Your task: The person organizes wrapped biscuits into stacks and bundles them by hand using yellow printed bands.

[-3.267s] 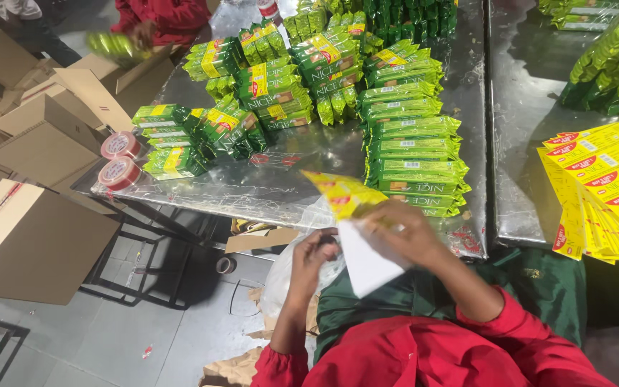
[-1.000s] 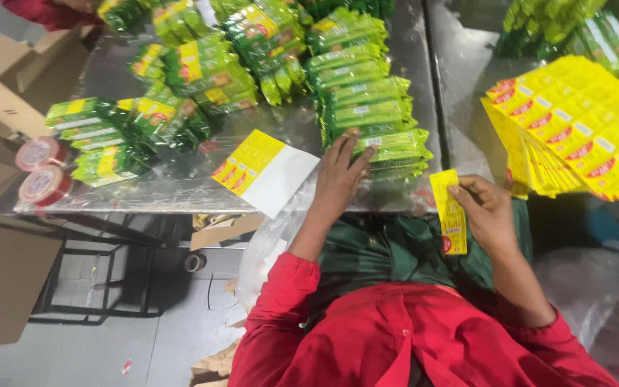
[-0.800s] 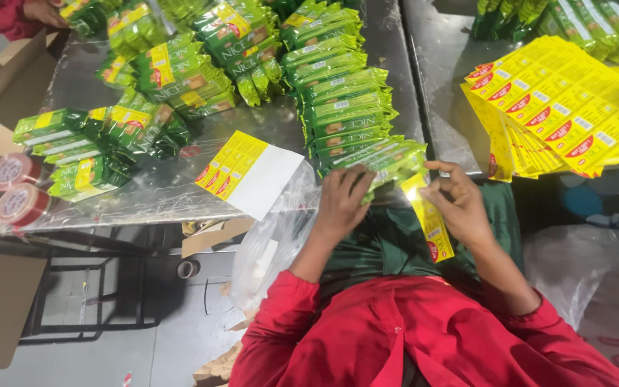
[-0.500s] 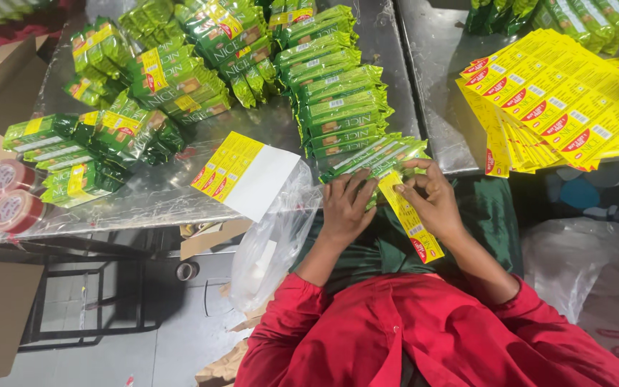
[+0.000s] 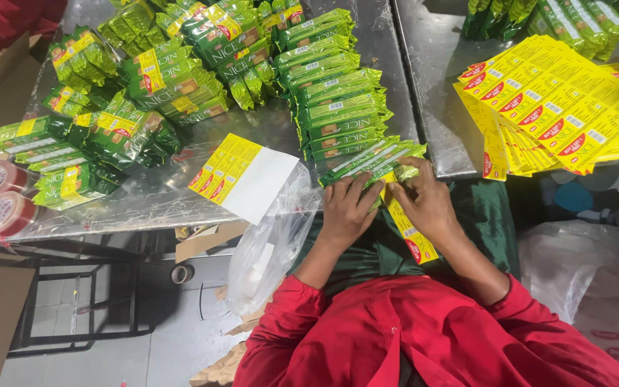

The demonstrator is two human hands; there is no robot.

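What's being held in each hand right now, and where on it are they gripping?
Both hands hold a long yellow sticker strip by its upper end, pressed against green biscuit packs: left hand and right hand pinch it with their fingers.

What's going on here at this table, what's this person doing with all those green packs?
A person in red sits at a metal table. The left hand and right hand press a yellow label onto a bundle of green packs at the table's edge. More green packs are piled behind, a label sheet lies to the left, and a fan of yellow labels sits to the right.
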